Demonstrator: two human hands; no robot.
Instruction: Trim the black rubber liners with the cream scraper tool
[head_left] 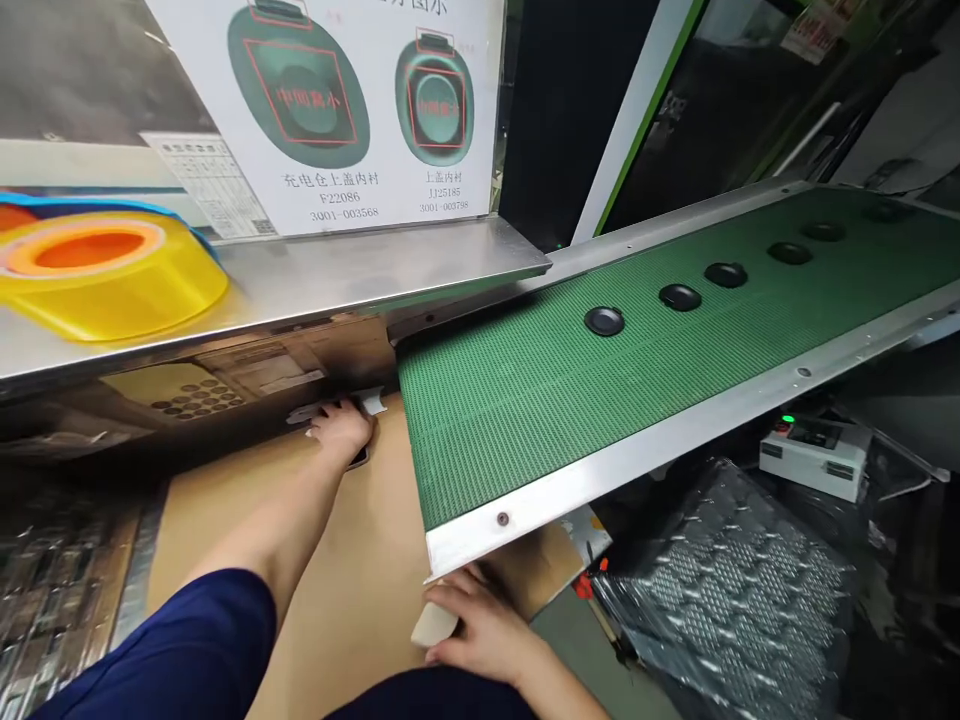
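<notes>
My left hand (341,428) reaches under the metal shelf to the back of the brown cardboard surface (375,560). Its fingers curl down next to a crumpled white scrap (371,401); what they grip is hidden. A dark, flat thing with a pale edge (361,459) shows partly from beneath that hand. My right hand (484,625) is lower, by the near corner of the green conveyor belt (487,430), with thumb and fingers around a small beige block (434,625). Small black, rounded plastic parts, such as the nearest one (604,321), lie in a row on the belt.
A yellow tape roll (127,280) rests on the metal shelf (375,270) below a printed sign (337,130). The belt's metal rail (637,455) runs close above my right hand. Dark plastic trays (742,590) and a white box with a green light (814,455) stand right.
</notes>
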